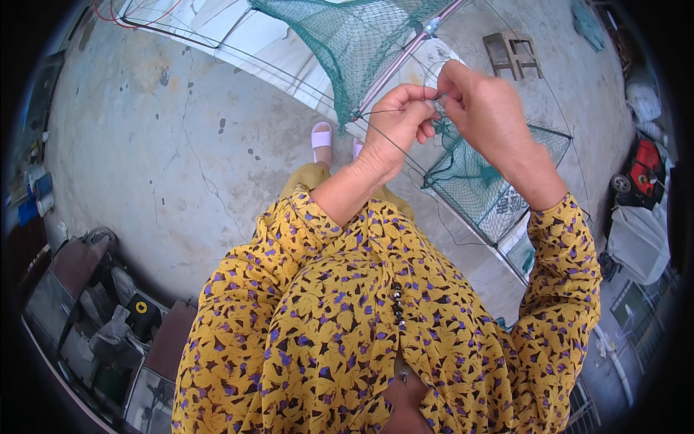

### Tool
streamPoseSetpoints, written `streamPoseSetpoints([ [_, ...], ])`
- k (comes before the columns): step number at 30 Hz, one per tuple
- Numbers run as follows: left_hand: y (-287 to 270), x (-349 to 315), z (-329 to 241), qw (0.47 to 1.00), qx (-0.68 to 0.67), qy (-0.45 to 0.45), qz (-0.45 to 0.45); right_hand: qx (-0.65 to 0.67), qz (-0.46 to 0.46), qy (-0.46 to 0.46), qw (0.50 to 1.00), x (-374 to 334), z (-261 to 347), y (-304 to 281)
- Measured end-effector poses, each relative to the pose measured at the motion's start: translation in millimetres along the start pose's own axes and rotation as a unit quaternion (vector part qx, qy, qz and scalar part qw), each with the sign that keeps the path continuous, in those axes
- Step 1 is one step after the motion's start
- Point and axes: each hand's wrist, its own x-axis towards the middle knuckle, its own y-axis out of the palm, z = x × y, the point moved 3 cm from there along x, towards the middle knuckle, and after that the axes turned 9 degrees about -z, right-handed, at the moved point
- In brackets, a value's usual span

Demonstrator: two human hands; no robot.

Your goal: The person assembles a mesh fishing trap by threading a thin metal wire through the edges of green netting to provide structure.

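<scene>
Both hands meet in front of me at the green mesh net, which is stretched on thin rods. My left hand is closed, its thumb and forefinger pinching a thin dark cord. Fingertips almost touching it, my right hand pinches at the same cord from the other side. A pinkish metal rod slants up from beside my left hand along the net's edge. Below my right hand hangs another framed net panel. The exact point where the cord passes between the fingers is too small to make out.
A small wooden stool stands beyond my right hand. White sheeting lies under the net on the concrete floor. At the right are a red and black machine and a grey bag; brown-seated chairs stand lower left.
</scene>
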Motion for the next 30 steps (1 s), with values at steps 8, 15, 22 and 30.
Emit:
streamPoseSetpoints([
  [8, -1, 0, 1, 1.0, 0.006, 0.007, -0.027, 0.059, 0.03, 0.031, 0.997, -5, -3, 7],
  [15, -4, -2, -5, 0.96, 0.152, 0.225, -0.072, -0.036, -0.052, -0.042, 0.997, -6, 14, -1],
  [22, -3, -7, -15, 0.921, 0.129, 0.353, -0.098, 0.08, 0.011, 0.094, 0.992, 3, -5, 7],
  [30, -3, -5, -11, 0.979, 0.032, 0.197, -0.037, 0.158, 0.048, 0.19, 0.968, -4, -9, 5],
])
